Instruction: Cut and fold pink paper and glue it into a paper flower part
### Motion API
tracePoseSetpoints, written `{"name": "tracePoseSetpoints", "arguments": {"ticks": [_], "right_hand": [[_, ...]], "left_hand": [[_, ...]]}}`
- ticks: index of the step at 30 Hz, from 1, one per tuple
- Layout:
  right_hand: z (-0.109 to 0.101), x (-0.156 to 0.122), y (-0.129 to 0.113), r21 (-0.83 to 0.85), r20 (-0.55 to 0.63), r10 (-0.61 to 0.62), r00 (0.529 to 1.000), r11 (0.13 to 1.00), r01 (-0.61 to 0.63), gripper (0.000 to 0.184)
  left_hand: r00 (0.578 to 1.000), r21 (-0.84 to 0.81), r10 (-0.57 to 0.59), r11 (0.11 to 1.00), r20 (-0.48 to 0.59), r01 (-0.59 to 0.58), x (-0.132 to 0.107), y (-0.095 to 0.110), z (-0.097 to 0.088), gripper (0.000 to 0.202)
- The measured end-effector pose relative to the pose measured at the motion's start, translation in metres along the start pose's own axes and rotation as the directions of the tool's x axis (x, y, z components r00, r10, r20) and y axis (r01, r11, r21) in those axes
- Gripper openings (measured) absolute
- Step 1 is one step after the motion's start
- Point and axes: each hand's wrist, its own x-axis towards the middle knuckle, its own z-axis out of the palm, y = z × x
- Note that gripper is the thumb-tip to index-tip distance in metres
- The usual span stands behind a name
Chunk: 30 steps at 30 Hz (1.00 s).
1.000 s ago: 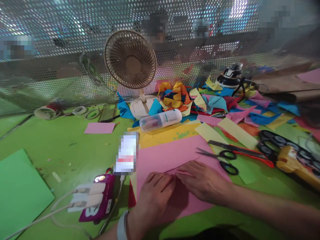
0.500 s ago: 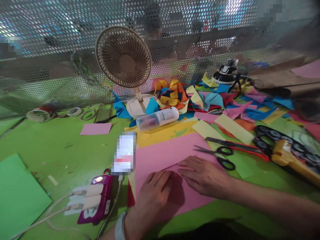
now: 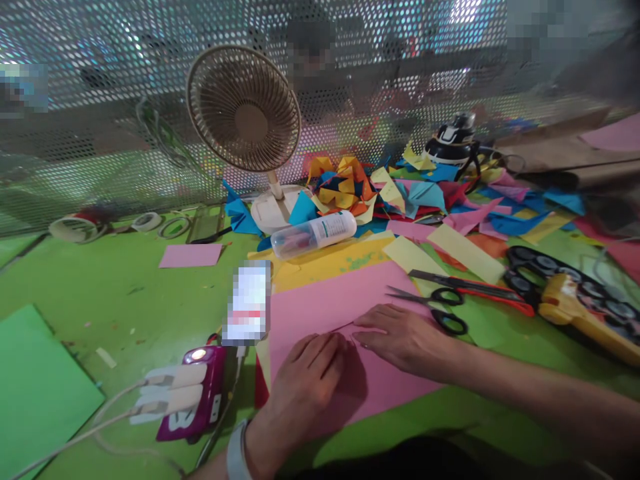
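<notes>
A large pink paper sheet (image 3: 325,300) lies before me, with a dark fold or edge line running between my hands. My left hand (image 3: 313,370), a white band at its wrist, rests on the sheet with fingers bent and pressed together at the paper; the fingertips are partly hidden. Close on its right, my right hand (image 3: 400,337) lies on the paper with fingers stretched out and slightly apart. Just beyond that hand, black-handled scissors (image 3: 445,303) lie with the blades pointing left across the sheet. Yellow paper (image 3: 320,267) shows under the pink sheet's far edge.
A phone (image 3: 247,303) and a purple power strip (image 3: 200,393) with cables stand left. A clear bottle (image 3: 314,235), a fan (image 3: 245,110) and folded coloured papers (image 3: 345,187) are behind. A red-and-black cutter (image 3: 470,290) and a yellow tape dispenser (image 3: 575,310) lie right.
The whole view has shifted slightly. My right hand's fingers have moved a little on the pink paper; my left hand stays in nearly the same place.
</notes>
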Motion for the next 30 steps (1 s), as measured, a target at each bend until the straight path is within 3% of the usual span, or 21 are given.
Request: {"name": "tracePoseSetpoints", "arguments": {"ticks": [15,30], "right_hand": [[0.0001,0.0006,0.0000,-0.010,-0.029,-0.011,1.000,1.000,0.010,0.026],[0.0031,0.0002,-0.0016,-0.004,-0.028,0.001,1.000,1.000,-0.002,0.027]], "left_hand": [[0.991,0.000,0.049,0.999,0.126,-0.049,-0.0047,-0.0042,0.0027,0.036],[0.994,0.029,0.047,0.998,0.094,-0.050,-0.0059,-0.0011,0.0088,0.031]]}}
